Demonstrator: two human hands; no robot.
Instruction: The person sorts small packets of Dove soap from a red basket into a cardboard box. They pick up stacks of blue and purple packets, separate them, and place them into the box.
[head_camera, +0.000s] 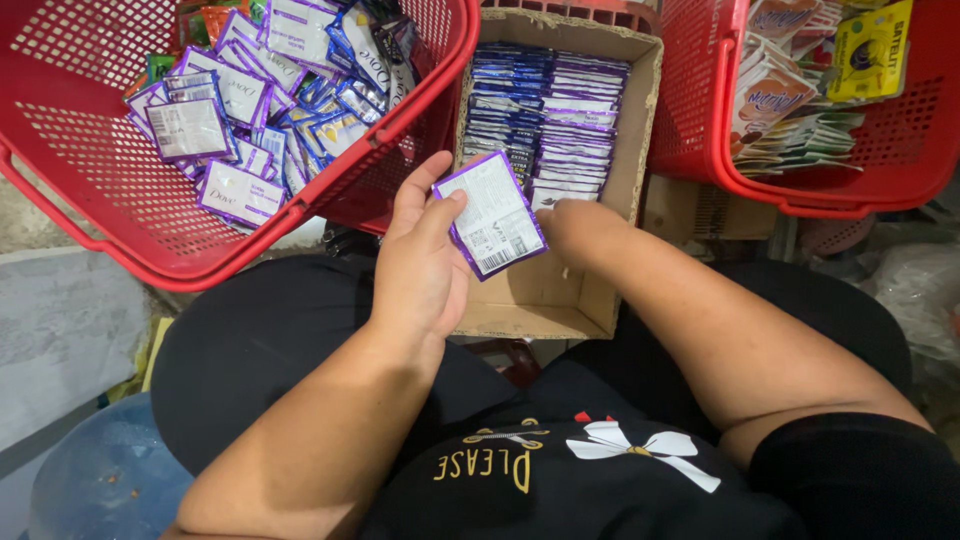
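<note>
A large red plastic basket sits far left, heaped loosely with purple-and-white sachets; a second red basket far right holds orange and yellow packets, so kinds stay apart; between them an open cardboard box keeps purple sachets stacked on edge in neat rows, its near part bare. The left hand pinches one purple-edged sachet over the box, thumb on top, fingers curled beneath; the right hand dips into the box behind it, its fingers hidden, so I cannot tell its grip.
</note>
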